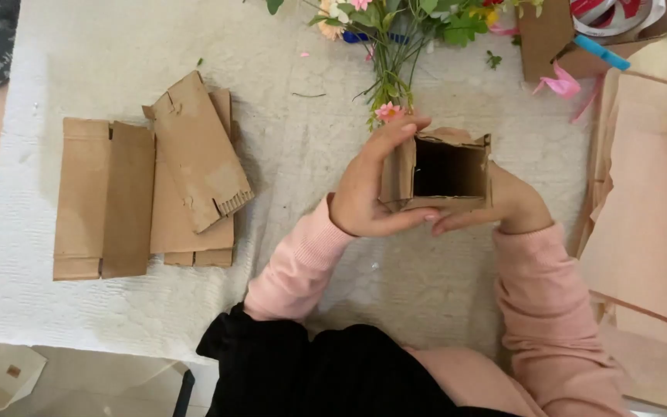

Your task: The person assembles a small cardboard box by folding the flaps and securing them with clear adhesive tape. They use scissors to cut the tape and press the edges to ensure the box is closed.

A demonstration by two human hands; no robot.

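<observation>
1. One open cardboard box (441,174), held by two hands: left hand (368,193), right hand (515,205).
2. Left of the box: about four flat cardboard pieces (148,193), partly stacked; exact count unclear.
3. Above the box: one bunch of flowers (395,31).
4. Right of the box: one stack of pale pink paper sheets (650,216), number of sheets unclear.

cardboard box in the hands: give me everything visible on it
The cardboard box is small, plain brown corrugated card, formed into a squarish open tube with its dark inside facing the camera. Edges look rough and slightly torn. It is held above the white table cloth, left hand wrapping one side, right hand the other, fingertips meeting underneath.
</observation>
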